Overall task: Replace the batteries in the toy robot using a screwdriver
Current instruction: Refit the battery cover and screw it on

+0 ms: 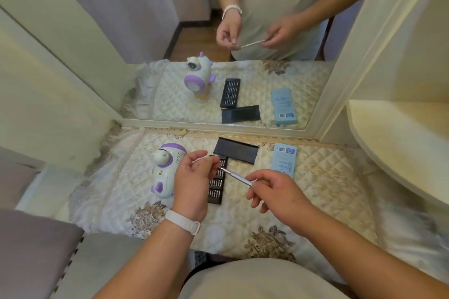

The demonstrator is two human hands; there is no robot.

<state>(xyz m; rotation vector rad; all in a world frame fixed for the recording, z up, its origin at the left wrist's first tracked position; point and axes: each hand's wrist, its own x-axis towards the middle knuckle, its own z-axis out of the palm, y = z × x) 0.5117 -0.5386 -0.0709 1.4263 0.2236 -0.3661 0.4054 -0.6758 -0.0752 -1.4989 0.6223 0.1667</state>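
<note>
The white and purple toy robot point(165, 170) stands on the quilted table cover at the left. My right hand point(274, 189) grips a slim silver screwdriver point(237, 175) by its handle, tip pointing left. My left hand point(194, 177) hovers over the black bit tray point(217, 183), with its fingertips pinched at the screwdriver's tip; whether they hold a bit I cannot tell. The left hand hides part of the tray and the robot's right side.
The tray's black sleeve point(235, 150) lies behind it and a light blue box point(283, 160) lies to the right. A mirror point(218, 56) stands along the back edge. A cream shelf point(401, 148) juts in at right; a grey chair point(36, 250) sits at left.
</note>
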